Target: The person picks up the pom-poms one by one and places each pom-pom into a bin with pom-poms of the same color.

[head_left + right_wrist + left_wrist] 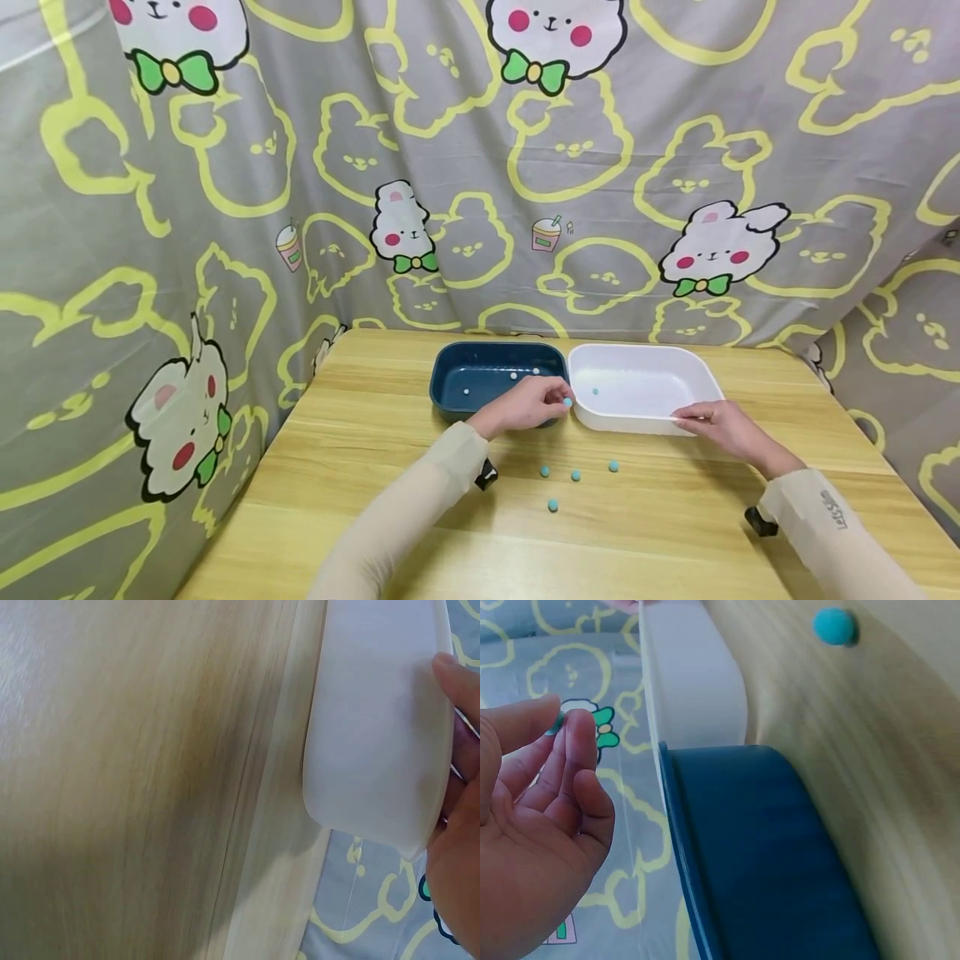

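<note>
My left hand [528, 404] pinches a small teal ball [567, 402] between thumb and forefinger, above where the two tubs meet. In the left wrist view the same ball [555, 724] peeks out at the fingertips, higher than the rims. My right hand [726, 427] grips the near rim of the white tub [630, 423], thumb on the near side and fingers over the edge. A teal ball [596, 392] lies inside that tub. The dark blue tub [444, 405] stands beside it on the left, partly hidden by my left hand, with small white balls [513, 376] inside.
Several teal balls [576, 476] lie loose on the wooden table [645, 542] in front of the tubs. Behind the tubs, a patterned grey curtain [465, 275] hangs along the table's back edge. A dark wrist device [486, 475] sits under my left sleeve.
</note>
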{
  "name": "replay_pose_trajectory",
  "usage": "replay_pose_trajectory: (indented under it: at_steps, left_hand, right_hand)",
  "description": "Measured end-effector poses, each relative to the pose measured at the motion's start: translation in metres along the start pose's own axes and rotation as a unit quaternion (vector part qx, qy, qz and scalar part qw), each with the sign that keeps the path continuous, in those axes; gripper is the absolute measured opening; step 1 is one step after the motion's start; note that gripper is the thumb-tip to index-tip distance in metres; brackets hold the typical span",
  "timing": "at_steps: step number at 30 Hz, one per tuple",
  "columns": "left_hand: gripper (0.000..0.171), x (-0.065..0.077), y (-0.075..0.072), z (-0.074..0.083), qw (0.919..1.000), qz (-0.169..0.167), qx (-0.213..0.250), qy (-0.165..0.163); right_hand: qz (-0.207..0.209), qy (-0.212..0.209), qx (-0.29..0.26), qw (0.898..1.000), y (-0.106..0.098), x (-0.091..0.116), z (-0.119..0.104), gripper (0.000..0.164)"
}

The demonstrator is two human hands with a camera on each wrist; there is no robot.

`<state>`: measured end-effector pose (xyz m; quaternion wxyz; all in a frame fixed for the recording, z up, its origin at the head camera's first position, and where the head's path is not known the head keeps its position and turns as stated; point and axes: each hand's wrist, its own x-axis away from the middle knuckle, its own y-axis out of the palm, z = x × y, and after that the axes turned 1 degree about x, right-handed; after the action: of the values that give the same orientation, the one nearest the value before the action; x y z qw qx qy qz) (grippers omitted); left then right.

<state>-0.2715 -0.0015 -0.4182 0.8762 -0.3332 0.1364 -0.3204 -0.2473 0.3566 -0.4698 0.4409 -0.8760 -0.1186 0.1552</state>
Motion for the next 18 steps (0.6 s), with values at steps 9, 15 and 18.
replay_pose_trajectory:
  at_steps: [9,15,18]
  left_hand:
    - [0.018,-0.021,-0.002,0.003,0.9999,-0.009,-0.002,-0.011]
    - [0.018,-0.038,-0.002,0.005,0.9994,-0.009,-0.028,-0.014]
    - [0.020,-0.045,-0.002,0.008,0.9988,-0.012,-0.043,-0.019]
  right_hand:
    - [-0.006,0.012,-0.017,1.000,0.003,0.001,0.000,0.022]
    - [-0.007,0.019,-0.021,1.000,0.001,0.000,-0.001,0.025]
    - [-0.008,0.022,-0.026,0.999,0.001,0.000,-0.001,0.026]
